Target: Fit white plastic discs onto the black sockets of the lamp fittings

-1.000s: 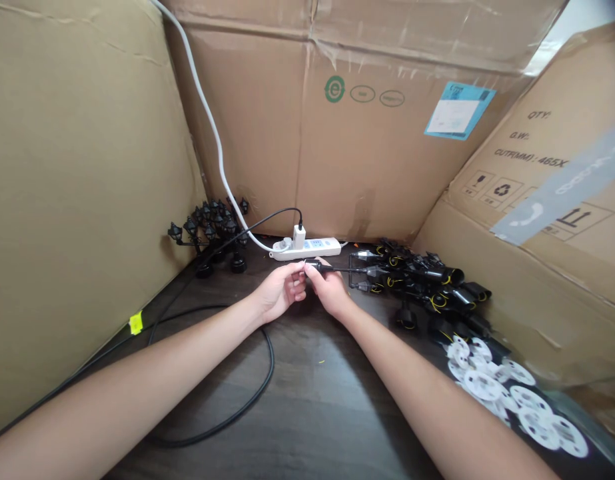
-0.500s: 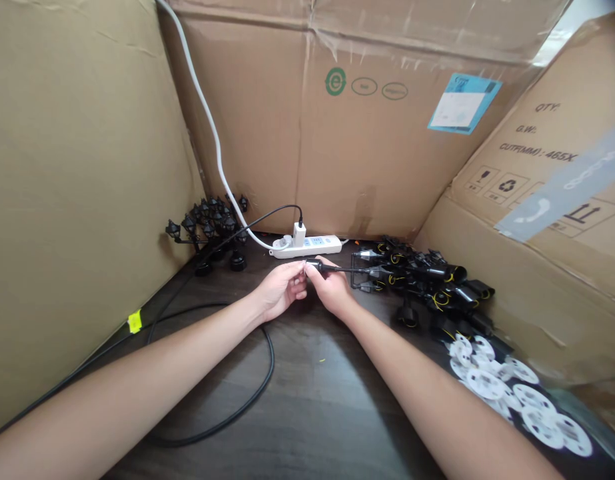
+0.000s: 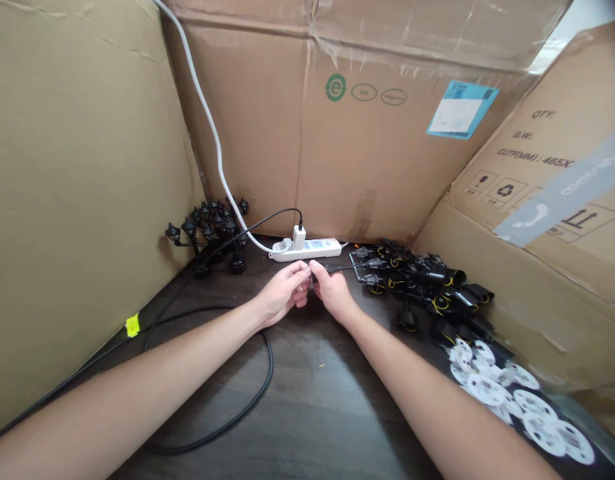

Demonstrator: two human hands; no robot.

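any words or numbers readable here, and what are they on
"QTY:" on the right cardboard box
"G.W:" on the same box
"CUTF(MM): 465X" on the same box
"11" on the same box
Blue label on the back cardboard box: print too small to read
Green "e" logo on the back box; the ovals beside it too small to read
Grey tape: print too blurred to read

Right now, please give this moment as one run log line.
right hand: holds thin black cable | left hand: against right hand | nearby: white power strip
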